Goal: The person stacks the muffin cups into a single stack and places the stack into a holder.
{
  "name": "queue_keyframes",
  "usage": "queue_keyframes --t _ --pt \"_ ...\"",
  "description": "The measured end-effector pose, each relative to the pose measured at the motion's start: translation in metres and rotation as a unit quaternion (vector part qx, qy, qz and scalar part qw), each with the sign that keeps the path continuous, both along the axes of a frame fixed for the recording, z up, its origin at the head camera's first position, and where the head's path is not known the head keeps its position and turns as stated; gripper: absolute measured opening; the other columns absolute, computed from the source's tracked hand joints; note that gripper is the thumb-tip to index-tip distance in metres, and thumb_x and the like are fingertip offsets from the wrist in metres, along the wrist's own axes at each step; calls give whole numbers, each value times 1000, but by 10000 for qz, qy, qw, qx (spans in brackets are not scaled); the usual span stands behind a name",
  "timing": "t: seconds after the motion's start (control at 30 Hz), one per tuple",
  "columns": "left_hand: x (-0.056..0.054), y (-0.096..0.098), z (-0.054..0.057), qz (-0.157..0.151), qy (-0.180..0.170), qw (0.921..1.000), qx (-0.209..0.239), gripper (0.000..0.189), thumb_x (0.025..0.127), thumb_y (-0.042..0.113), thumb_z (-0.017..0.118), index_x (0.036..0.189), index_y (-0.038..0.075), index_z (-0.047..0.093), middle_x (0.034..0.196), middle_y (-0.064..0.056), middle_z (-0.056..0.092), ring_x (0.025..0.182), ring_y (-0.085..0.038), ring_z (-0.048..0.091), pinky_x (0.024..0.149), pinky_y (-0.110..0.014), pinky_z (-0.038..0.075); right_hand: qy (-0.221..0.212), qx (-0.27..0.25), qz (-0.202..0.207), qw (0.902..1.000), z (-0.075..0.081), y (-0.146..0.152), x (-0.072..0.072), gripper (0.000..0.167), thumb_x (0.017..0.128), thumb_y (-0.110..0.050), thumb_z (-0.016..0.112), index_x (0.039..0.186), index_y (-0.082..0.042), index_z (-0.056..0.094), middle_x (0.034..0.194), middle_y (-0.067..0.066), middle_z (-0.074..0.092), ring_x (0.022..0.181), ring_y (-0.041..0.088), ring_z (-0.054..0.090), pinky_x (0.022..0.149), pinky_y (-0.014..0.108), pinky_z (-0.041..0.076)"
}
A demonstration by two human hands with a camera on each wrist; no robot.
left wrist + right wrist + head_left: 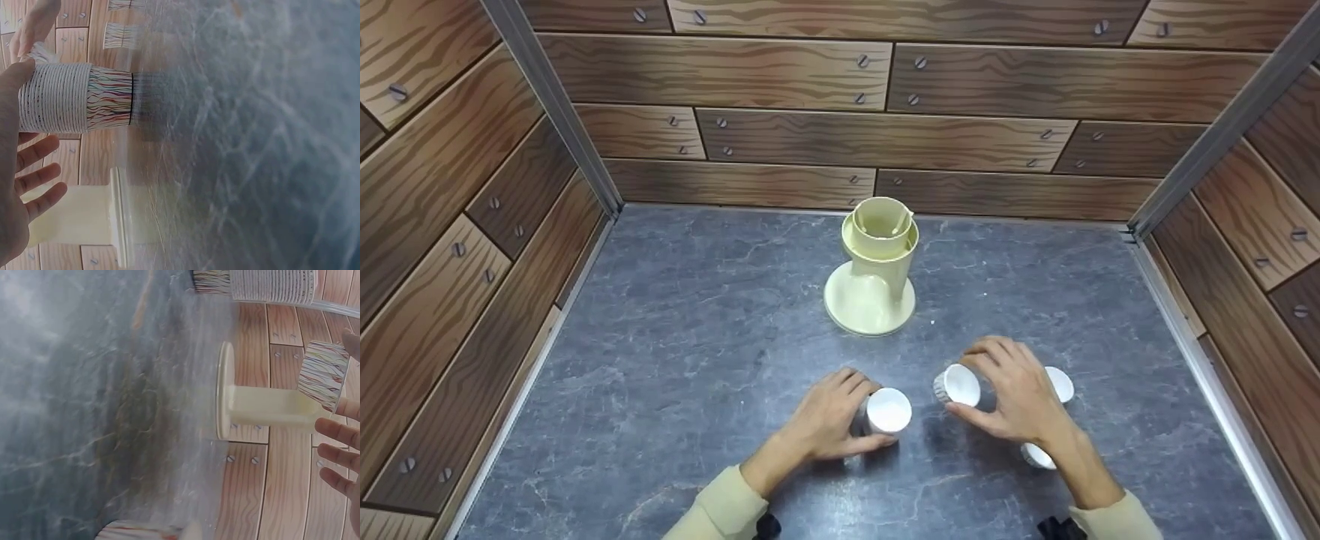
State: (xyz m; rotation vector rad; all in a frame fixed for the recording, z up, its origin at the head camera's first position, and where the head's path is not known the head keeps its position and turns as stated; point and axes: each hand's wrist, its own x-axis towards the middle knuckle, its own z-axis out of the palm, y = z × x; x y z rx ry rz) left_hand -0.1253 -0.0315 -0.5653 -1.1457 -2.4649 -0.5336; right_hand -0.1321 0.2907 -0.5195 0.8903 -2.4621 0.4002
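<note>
In the head view my left hand (834,418) holds a tall stack of nested paper cups (889,411) between thumb and fingers. The stack (76,98) stands upright on the table in the left wrist view, white rims piled above a coloured line pattern. My right hand (1020,390) pinches a single paper cup (961,385) by its rim, raised off the table and slightly tilted. In the right wrist view this cup (324,375) shows wavy coloured lines, and several fingers are spread away from it.
Two more paper cups stand by my right hand: one cup (1060,384) to its right, another cup (1039,456) partly under the wrist. A cream-coloured stand (870,300) with a round base and cup-shaped top is farther back. Wood-patterned walls (795,75) border the grey table (697,315).
</note>
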Motion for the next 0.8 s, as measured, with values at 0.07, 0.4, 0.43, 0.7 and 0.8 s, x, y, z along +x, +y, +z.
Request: queue_keyframes --t 0.07,0.4,0.43,0.7,0.8 --pt "0 0 0 8 17 10000 29 63 87 69 71 124 18 64 109 4 68 105 -13 64 89 -29 57 20 12 21 10000 3 -2 -1 57 81 -64 77 111 -16 74 114 6 71 113 32 65 94 53 53" --pt "-1 1 0 3 -49 10000 22 64 85 68 73 123 18 65 109 3 69 106 -13 64 91 -29 57 150 77 309 9994 14 -14 -1 57 75 -63 83 108 -18 74 113 4 71 113 30 65 95 51 53" --pt "-1 1 0 7 -51 10000 21 63 85 68 74 123 18 65 109 3 69 105 -13 64 91 -29 57 135 61 340 9993 15 -16 -1 56 74 -62 84 108 -18 74 113 3 71 113 29 65 96 51 53" --pt "0 0 0 -4 -54 10000 51 64 83 67 77 123 18 66 109 3 69 106 -14 63 92 -30 57 370 -28 613 9974 20 -27 1 57 80 -69 77 108 -19 73 113 1 71 115 27 65 97 51 53" --pt "0 0 0 -1 -49 10000 31 63 84 68 75 123 19 66 109 4 69 106 -13 63 92 -30 57 472 31 722 9963 22 -31 1 57 79 -68 79 109 -19 73 113 2 72 116 28 66 96 50 54"
